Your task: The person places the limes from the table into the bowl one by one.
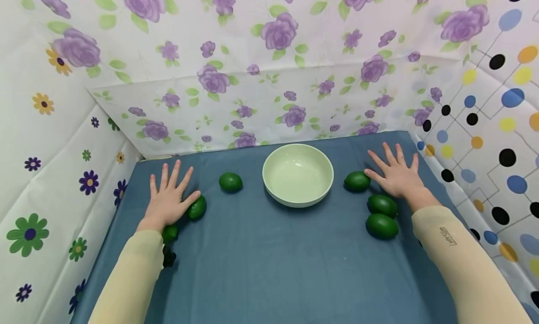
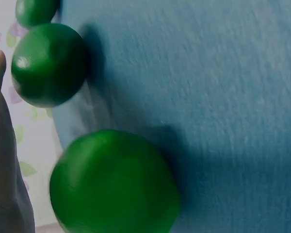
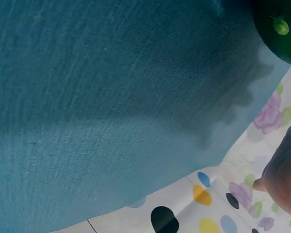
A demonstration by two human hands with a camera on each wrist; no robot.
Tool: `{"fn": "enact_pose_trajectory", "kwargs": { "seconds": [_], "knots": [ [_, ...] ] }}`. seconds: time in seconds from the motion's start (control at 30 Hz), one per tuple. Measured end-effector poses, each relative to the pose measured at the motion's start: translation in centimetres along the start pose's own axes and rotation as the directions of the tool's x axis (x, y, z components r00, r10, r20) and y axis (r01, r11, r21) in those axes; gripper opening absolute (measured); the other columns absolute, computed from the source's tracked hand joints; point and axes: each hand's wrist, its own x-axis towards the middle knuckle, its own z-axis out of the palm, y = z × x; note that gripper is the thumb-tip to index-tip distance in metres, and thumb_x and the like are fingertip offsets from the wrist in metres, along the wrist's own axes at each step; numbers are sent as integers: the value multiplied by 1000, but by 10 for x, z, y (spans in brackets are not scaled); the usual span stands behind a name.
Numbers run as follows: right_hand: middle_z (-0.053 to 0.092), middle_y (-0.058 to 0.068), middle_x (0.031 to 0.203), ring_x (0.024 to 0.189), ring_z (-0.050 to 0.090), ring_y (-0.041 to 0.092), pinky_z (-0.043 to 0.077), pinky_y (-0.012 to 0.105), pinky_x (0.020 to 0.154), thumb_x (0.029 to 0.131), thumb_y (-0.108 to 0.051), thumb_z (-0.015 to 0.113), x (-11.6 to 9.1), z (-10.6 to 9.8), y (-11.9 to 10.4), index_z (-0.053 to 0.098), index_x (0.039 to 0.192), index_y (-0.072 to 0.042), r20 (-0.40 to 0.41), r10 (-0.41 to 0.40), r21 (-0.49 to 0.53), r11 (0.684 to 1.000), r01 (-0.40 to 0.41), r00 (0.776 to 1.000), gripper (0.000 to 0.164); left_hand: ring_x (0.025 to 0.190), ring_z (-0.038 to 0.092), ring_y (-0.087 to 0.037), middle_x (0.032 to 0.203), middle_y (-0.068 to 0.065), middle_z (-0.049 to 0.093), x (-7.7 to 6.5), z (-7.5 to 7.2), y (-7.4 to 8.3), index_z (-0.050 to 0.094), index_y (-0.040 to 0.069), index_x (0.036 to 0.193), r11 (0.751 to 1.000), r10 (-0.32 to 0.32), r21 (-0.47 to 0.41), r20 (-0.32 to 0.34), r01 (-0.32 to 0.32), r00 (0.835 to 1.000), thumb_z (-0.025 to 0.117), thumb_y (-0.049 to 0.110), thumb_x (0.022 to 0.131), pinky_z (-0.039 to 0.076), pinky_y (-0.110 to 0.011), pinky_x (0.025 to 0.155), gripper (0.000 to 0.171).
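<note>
My left hand (image 1: 167, 203) is spread with straight fingers at the left, its thumb overlapping a green lime (image 1: 197, 208) in the head view. Another lime (image 1: 170, 233) lies beside that wrist, partly hidden, and a third lime (image 1: 230, 182) sits farther in. Two limes loom close in the left wrist view, the nearest lime (image 2: 114, 184) at the bottom. On the right side, my right hand (image 1: 400, 176) is also spread, thumb tip right at a lime (image 1: 356, 181). Two more limes, an upper one (image 1: 382, 205) and a lower one (image 1: 382, 226), lie together below it. Both hands hold nothing.
A pale green bowl (image 1: 298, 174) stands at the back middle of the blue table cover (image 1: 286, 268). Flowered sheeting (image 1: 269, 80) rises behind, and a dotted sheet (image 1: 501, 127) walls the right side. A small black object (image 1: 169, 257) shows beside the left sleeve.
</note>
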Motion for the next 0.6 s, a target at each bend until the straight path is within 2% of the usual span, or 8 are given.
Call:
{"fn": "enact_pose_trajectory", "kwargs": {
  "seconds": [0.27, 0.47, 0.6],
  "knots": [
    [-29, 7, 174, 154, -37, 39, -30, 81, 110, 106, -79, 25, -7, -1, -1, 3, 174, -35, 6, -20, 17, 1000, 20, 1000, 84, 157, -33, -31, 176, -2, -25, -8, -7, 17, 5, 29, 175, 999, 42, -36, 18, -41, 999, 43, 65, 111, -19, -73, 124, 83],
    [-21, 15, 177, 158, -22, 49, -12, 86, 116, 108, -75, 29, -15, -7, -8, 5, 175, -33, 4, -44, 54, 998, 44, 999, 82, 159, -30, -29, 178, -3, -20, -13, -11, 29, 10, 28, 175, 996, 70, -57, 5, -69, 998, 47, 63, 110, -18, -70, 125, 82],
    [-14, 17, 178, 160, -13, 50, 1, 84, 120, 109, -73, 29, -22, -11, -17, 7, 175, -33, 8, -70, 81, 994, 69, 998, 80, 161, -26, -29, 180, -4, -13, -19, -9, 36, 14, 29, 175, 993, 91, -71, -32, -93, 995, 52, 60, 110, -12, -72, 127, 81]
  ]
}}
